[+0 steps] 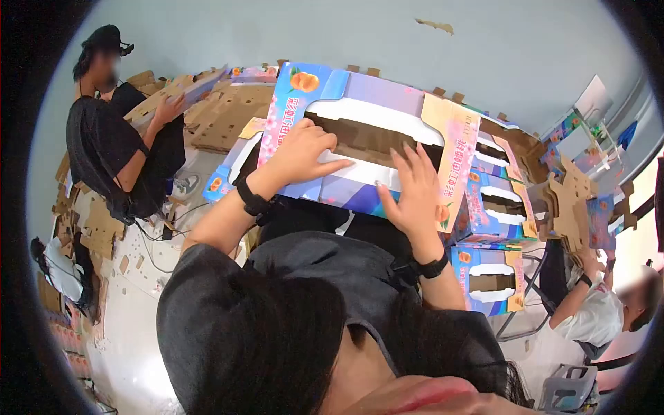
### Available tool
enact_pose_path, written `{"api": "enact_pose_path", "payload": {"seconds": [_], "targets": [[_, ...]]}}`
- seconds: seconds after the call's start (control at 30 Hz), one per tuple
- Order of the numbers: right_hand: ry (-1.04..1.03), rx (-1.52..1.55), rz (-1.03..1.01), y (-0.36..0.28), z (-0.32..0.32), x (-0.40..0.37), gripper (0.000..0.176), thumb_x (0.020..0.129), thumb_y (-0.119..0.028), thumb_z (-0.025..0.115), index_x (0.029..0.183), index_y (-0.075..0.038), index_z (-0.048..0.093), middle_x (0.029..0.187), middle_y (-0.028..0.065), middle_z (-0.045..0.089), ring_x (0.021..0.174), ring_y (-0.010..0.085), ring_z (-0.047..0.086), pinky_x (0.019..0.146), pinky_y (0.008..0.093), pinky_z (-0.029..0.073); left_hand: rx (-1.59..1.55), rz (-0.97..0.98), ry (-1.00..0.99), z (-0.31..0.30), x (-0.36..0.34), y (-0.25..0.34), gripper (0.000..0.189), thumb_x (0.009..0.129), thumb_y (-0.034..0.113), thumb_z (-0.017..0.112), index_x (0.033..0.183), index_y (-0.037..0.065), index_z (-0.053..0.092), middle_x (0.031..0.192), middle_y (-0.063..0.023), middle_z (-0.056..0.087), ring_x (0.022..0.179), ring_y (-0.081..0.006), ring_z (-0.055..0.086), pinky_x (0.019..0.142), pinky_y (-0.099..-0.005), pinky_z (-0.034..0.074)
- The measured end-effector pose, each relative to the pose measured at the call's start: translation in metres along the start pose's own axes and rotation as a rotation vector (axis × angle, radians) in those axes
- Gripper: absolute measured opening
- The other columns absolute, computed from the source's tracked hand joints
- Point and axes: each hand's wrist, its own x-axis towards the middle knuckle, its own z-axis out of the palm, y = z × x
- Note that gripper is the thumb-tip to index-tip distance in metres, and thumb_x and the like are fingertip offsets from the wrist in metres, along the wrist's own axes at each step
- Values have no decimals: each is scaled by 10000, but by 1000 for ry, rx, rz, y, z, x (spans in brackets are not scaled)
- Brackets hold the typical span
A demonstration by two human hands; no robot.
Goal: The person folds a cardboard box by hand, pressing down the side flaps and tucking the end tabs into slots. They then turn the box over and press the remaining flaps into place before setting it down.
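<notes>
A printed cardboard fruit box [373,93] in blue, purple and pink lies before me, its long cut-out opening facing up. White flaps line the opening, and peaches and Chinese characters decorate the end panels. My left hand [304,155] rests on the box's left end panel, fingers bent near the opening's corner and thumb stretched along the near white flap [360,171]. On the right, my right hand [413,190] lies over the near edge with its fingers spread across the opening. Both hands touch the box; black bands circle both wrists.
Several similar boxes [494,207] are stacked at my right. Flat cardboard sheets [232,117] lie beyond on the left. One person [114,138] at left holds a cardboard panel; another person [595,311] at right handles cardboard pieces [567,207]. Cables and scraps litter the floor [138,277].
</notes>
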Motion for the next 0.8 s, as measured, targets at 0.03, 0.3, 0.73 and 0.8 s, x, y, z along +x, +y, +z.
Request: {"api": "enact_pose_path", "payload": {"seconds": [0.03, 0.3, 0.73, 0.8], "targets": [[20, 66, 34, 6, 3, -6, 576, 843, -389, 689, 1258, 0, 598, 1273, 207, 575, 1316, 417, 446, 1053, 508, 370, 6, 24, 0, -2, -1, 0, 397, 831, 446, 724, 732, 80, 608, 645, -98, 555, 676, -285, 550, 756, -390, 388], [197, 192, -91, -9, -16, -14, 389, 771, -216, 746, 1112, -45, 670, 1216, 156, 636, 1221, 382, 554, 1007, 475, 417, 26, 34, 90, 3, -18, 9, 351, 825, 392, 732, 743, 76, 601, 660, -99, 573, 672, -293, 548, 733, -391, 397], [1003, 37, -395, -32, -164, 50, 350, 898, -373, 548, 1002, -46, 618, 991, 219, 624, 1032, 395, 605, 936, 506, 484, 133, 100, 208, 10, -59, 36, 398, 746, 467, 739, 758, 107, 570, 753, -60, 568, 721, -255, 556, 705, -388, 390], [796, 25, -262, -33, -149, 68, 392, 901, -390, 564, 1034, -31, 647, 1063, 234, 624, 1102, 393, 579, 954, 510, 467, 167, 121, 228, 15, -74, 42, 430, 759, 519, 709, 758, 111, 573, 762, -51, 572, 728, -242, 567, 700, -383, 387]]}}
